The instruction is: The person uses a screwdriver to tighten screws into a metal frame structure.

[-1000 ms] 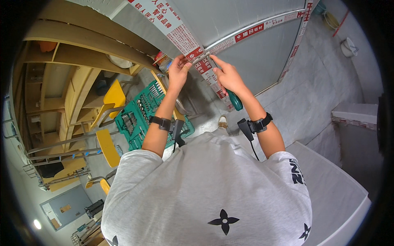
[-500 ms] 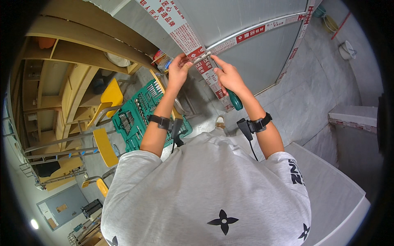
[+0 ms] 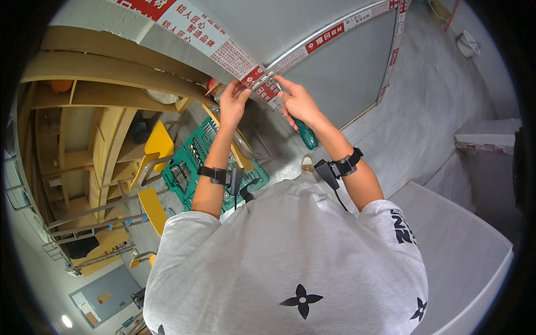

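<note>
My left hand [image 3: 233,102] has its fingers curled at a small silver metal fitting [image 3: 262,79] where strips of the red-and-white taped frame [image 3: 315,46] meet. My right hand [image 3: 297,106] grips a screwdriver with a dark green handle [image 3: 307,135]; its index finger reaches up beside the fitting. The screwdriver's tip is too small to make out. Behind the frame's crossbar is a grey panel [image 3: 340,72]. Below and left of my hands lies an open green toolbox [image 3: 184,173] with sockets and bits.
At the left stand wooden shelving units [image 3: 84,145], yellow chairs [image 3: 159,142] and metal bed rails. A white bucket [image 3: 467,44] sits at the upper right, above a low ledge [image 3: 486,134]. A pale board [image 3: 446,240] lies at the lower right, and a grey door [image 3: 103,296] shows at the lower left.
The view has shifted slightly, so the frame junction and both hands sit a little further left in the picture. Both hands remain at the fitting, the screwdriver still in my right hand.
</note>
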### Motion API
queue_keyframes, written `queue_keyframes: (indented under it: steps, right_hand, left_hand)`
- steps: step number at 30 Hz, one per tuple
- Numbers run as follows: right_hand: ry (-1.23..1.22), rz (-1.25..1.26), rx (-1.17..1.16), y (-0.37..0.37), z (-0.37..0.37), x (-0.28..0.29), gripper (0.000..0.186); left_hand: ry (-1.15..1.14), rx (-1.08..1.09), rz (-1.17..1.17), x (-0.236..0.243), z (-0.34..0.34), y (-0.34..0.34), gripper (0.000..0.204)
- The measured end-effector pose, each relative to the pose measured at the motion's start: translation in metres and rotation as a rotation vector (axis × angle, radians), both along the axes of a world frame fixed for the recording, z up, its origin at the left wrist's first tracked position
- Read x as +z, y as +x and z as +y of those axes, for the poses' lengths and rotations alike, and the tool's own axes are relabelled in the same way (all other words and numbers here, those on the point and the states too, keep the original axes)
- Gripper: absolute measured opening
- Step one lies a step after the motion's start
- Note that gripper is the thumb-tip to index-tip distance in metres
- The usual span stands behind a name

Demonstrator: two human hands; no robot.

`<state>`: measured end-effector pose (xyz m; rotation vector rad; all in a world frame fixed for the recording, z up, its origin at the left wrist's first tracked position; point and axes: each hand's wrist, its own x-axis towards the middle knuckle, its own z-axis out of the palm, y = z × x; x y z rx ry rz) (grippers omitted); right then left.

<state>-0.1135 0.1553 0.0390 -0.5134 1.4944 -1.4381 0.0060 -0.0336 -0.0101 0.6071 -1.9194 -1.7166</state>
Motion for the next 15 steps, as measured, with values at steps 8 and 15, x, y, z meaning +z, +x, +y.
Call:
queue_keyframes:
  steps: [8, 15]
  right_hand:
    - [0.036, 0.175, 0.017, -0.002, 0.0, 0.002, 0.05]
    - [-0.017, -0.009, 0.02, -0.007, -0.001, 0.002, 0.052]
  left_hand:
    - [-0.02, 0.017, 0.002, -0.002, 0.001, 0.001, 0.036]
    - [0.01, 0.053, 0.006, -0.011, -0.002, 0.01, 0.031]
